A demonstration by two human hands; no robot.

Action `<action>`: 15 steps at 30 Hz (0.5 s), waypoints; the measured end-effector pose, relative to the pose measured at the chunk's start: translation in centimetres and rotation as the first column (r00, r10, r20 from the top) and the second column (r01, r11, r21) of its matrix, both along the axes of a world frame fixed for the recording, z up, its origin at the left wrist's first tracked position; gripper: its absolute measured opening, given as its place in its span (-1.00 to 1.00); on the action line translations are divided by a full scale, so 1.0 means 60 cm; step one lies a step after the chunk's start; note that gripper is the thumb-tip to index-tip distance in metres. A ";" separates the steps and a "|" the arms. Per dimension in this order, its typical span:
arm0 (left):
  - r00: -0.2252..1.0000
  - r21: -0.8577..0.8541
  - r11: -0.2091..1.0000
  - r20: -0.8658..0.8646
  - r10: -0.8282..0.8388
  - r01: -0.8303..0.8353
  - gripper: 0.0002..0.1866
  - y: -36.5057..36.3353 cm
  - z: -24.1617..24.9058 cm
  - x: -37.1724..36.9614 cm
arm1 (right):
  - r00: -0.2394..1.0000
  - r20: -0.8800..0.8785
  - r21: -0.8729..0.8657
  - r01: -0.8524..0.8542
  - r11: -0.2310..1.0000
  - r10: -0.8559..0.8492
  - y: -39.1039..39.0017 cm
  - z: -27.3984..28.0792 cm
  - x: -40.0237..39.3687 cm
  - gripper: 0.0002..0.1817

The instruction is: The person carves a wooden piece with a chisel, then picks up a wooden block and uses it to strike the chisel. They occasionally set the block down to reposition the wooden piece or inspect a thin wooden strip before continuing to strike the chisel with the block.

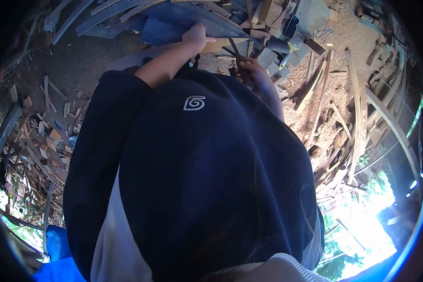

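Note:
My left hand [197, 37] is closed beside the edge of a grey-blue sheet [167, 30], one finger stretched to the right over a pale wooden piece [223, 44]. What this hand grips is hidden. Closed around a dark hand tool [242, 63] is my right hand [254, 70]. The tool's two thin dark prongs stand apart and point up and left, toward the pale piece. Both hands are in front of my dark-shirted torso, with a gap between them.
Wooden blocks [272, 16] and a dark cylindrical object [277, 44] lie to the right of my hands. Long curved wood strips [357, 113] lean over sawdust-covered ground [340, 42] at right. Scrap wood [40, 155] is heaped at left.

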State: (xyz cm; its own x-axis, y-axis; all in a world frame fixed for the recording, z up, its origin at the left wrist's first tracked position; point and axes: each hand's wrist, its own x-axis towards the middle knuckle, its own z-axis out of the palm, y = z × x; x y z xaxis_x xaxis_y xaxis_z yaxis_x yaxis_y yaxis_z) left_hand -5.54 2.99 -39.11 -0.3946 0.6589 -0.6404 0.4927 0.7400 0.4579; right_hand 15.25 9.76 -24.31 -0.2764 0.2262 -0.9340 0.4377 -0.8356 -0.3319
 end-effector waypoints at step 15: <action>1.000 -0.046 0.999 0.012 0.000 0.000 -0.29 0.010 0.023 -0.003 | 0.993 -0.103 0.056 0.056 0.997 -0.050 -0.050 -0.033 0.053 -0.45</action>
